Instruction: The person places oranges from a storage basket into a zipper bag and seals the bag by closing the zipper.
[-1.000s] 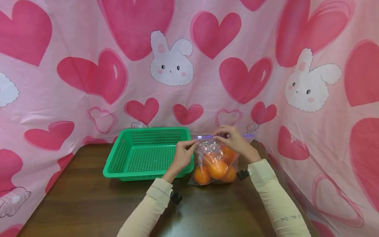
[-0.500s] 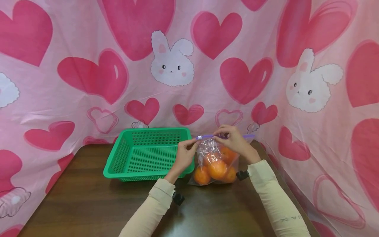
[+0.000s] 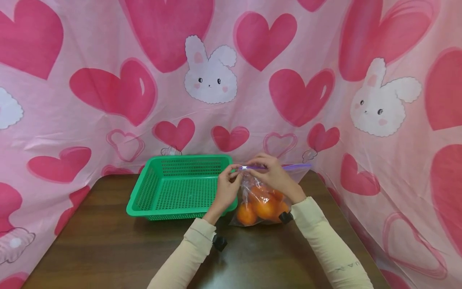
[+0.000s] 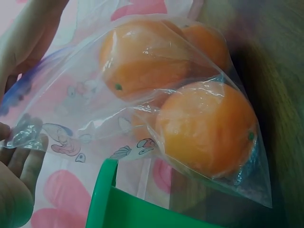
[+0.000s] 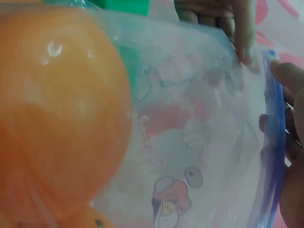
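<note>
A clear zip bag (image 4: 90, 121) printed with small cartoon figures stands upright on the table, several oranges (image 3: 265, 206) in its lower part. Along its top runs a purple zip strip (image 3: 297, 166) with a white slider (image 3: 244, 167) near the left end. My left hand (image 3: 227, 188) pinches the bag's top left corner between thumb and fingers. Close beside it, my right hand (image 3: 273, 175) pinches the strip just right of the slider. In the right wrist view, the right thumb and fingers (image 5: 286, 71) lie on either side of the strip.
A green plastic basket (image 3: 135, 206) with slotted walls stands left of the bag, its right rim close to my left hand. Both are on a brown wooden table (image 3: 108, 249). A pink cloth (image 3: 252, 100) with hearts and rabbits hangs behind and at the sides.
My right hand has slid left along the zip strip, up to the slider beside my left hand. More of the strip shows on the right. The left hand has barely moved.
</note>
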`<state>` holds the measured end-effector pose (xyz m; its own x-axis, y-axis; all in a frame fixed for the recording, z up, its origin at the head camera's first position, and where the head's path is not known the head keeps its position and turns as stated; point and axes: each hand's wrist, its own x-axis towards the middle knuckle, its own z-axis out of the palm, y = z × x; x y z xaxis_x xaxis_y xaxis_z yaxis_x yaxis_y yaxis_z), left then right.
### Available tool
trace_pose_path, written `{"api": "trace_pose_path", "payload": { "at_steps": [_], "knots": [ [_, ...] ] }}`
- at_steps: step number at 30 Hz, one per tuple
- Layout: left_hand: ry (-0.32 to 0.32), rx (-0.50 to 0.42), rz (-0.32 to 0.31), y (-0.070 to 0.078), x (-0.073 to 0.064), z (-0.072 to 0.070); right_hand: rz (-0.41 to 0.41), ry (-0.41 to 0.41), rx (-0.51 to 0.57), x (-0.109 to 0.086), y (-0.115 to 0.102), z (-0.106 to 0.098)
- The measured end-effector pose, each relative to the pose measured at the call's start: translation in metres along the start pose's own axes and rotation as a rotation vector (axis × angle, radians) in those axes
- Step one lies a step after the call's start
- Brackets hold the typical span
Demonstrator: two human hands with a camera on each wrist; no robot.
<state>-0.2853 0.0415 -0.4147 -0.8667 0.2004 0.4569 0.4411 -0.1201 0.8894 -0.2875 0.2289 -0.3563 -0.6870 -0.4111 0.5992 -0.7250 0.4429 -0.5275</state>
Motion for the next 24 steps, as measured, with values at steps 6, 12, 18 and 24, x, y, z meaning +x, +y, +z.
{"api": "trace_pose_path", "payload": {
  "at_steps": [6,12,18,24],
  "knots": [
    [-0.001,-0.041,0.002,-0.003,-0.004,0.0,-0.035,-0.012,-0.051,0.001,-0.003,0.005],
    [0.029,-0.027,0.058,-0.001,-0.004,0.003,-0.034,0.005,-0.077,0.001,-0.005,0.007],
    [0.056,-0.018,0.096,0.003,-0.005,0.005,-0.047,0.008,-0.077,0.001,-0.006,0.009],
    [0.072,-0.01,0.169,0.027,-0.008,0.007,-0.129,0.021,-0.167,0.001,-0.005,0.011]
  ]
}}
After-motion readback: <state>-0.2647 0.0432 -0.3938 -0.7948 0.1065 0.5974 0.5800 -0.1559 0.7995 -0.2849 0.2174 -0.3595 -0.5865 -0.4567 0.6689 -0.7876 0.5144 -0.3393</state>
